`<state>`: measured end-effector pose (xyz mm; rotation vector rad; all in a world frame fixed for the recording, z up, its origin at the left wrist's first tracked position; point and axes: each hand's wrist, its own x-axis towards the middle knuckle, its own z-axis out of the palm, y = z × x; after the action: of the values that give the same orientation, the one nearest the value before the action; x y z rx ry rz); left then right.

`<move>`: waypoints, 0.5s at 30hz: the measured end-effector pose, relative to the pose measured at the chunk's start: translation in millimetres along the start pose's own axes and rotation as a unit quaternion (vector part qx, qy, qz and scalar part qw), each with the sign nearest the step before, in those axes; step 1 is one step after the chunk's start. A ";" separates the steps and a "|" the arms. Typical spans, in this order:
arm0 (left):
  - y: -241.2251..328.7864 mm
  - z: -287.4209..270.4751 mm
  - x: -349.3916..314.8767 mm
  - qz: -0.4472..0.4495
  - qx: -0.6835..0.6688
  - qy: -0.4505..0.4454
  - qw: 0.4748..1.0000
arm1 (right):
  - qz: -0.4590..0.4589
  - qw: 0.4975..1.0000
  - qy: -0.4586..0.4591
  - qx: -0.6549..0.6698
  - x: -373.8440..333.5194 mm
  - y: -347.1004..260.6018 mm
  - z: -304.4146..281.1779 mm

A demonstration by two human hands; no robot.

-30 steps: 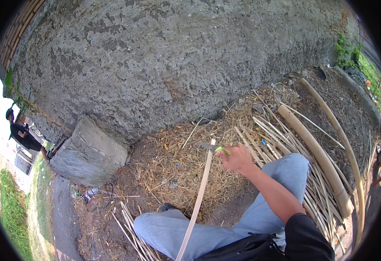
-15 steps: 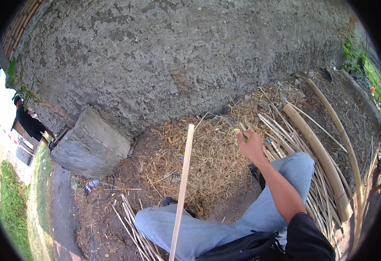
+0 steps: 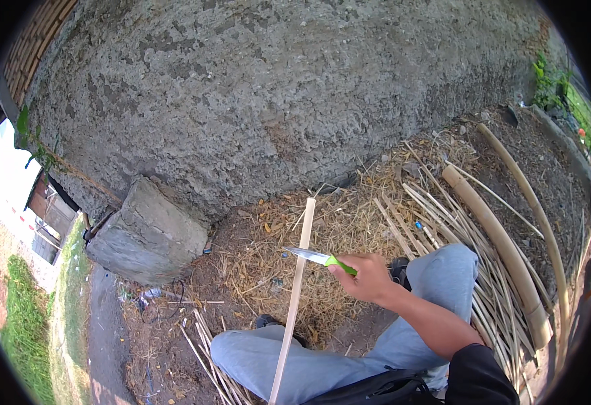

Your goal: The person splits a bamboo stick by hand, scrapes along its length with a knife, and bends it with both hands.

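in the right fingers [image 3: 363, 263], a knife [image 3: 318, 258] across a pale strip [image 3: 293, 300]

An outdoor yard; rough wall [image 3: 295, 94], soil [image 3: 148, 341], grass [image 3: 25, 324].

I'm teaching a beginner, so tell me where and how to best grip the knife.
Probably best to take the knife by its green handle, from the right, as the right hand does: the bare blade points left, crossing the pale strip in view.
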<state>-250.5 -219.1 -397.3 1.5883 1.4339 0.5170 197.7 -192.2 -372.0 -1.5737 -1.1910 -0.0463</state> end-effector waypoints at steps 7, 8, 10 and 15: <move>-0.1 7.0 -2.1 -0.034 -0.055 0.001 0.998 | 0.138 0.989 -0.032 0.034 5.4 5.4 -5.9; -1.5 7.7 -2.8 -0.039 -0.069 0.002 0.997 | 0.141 0.990 -0.023 0.022 6.8 3.0 -6.6; 5.1 11.5 -4.3 -0.045 -0.078 0.007 0.996 | 0.141 0.990 -0.018 0.012 5.3 1.0 -4.2; 7.6 20.4 -7.5 -0.048 -0.119 -0.008 0.992 | 0.016 0.994 -0.111 -0.010 -13.0 -6.8 11.7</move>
<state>-231.8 -232.5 -399.4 1.3257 1.3743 0.5943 180.5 -192.6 -379.3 -1.6475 -1.3396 0.1406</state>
